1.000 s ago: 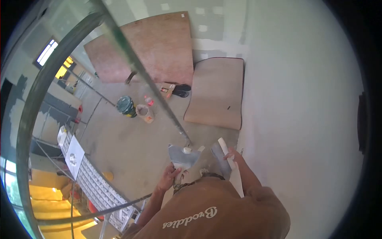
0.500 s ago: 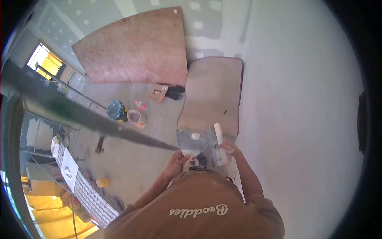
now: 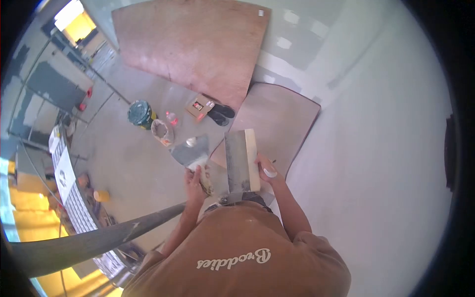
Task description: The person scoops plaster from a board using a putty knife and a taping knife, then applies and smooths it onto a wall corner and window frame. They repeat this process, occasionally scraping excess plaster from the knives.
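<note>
My left hand (image 3: 194, 184) is wrapped round the pale handle of a broad putty knife (image 3: 189, 154). A small lump of white compound (image 3: 191, 142) sits on its grey, flared blade. Beside it, my right hand (image 3: 266, 167) grips a wide finishing knife (image 3: 237, 163) by its cream-coloured back edge. That knife's long, straight metal blade faces left, towards the putty knife, with a gap between the two. A white patch shows on my right hand near the thumb. Both tools are held in front of my waist, above the floor.
A grey metal rail (image 3: 109, 232) crosses at left, close to my left forearm. Below lie a curved-edge board (image 3: 193, 44), a brown mat (image 3: 282, 119), a lidded bucket (image 3: 141, 114), an open bag (image 3: 162, 131) and dark shoes (image 3: 220, 115). A pale wall (image 3: 376, 163) rises at right.
My view has turned and the rail now lies lower. Both hands have moved up, away from my body. The finishing knife now shows its blade face, and the putty knife has shifted left.
</note>
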Action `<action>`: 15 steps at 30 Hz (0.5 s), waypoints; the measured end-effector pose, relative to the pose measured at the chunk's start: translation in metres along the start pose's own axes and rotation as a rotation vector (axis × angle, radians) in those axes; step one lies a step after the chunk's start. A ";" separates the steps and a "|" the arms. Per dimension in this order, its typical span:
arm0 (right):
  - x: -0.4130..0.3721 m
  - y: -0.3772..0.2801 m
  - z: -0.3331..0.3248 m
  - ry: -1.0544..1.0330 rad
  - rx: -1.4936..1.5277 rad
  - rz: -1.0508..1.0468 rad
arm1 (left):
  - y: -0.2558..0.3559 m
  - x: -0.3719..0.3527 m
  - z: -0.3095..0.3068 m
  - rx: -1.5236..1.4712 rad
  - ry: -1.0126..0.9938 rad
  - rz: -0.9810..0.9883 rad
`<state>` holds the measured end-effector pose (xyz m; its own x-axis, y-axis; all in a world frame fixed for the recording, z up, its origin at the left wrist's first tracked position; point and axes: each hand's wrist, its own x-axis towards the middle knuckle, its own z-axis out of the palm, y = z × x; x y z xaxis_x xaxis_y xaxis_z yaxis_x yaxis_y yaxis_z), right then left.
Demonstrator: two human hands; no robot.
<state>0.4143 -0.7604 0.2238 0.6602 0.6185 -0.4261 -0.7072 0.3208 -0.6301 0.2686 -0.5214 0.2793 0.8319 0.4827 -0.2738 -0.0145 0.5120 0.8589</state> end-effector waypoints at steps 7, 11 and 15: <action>0.072 -0.079 -0.014 -0.032 -0.152 0.116 | -0.046 0.132 0.018 -0.074 0.462 0.239; 0.099 -0.097 -0.026 0.008 -0.136 0.124 | -0.074 0.223 -0.012 -0.136 0.534 0.317; 0.123 -0.105 -0.058 0.015 -0.068 0.138 | -0.087 0.291 -0.048 -0.386 0.597 0.178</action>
<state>0.5842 -0.7597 0.2000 0.5623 0.6422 -0.5210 -0.7729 0.1842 -0.6072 0.4855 -0.3915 0.1041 0.3563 0.8304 -0.4283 -0.4072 0.5506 0.7287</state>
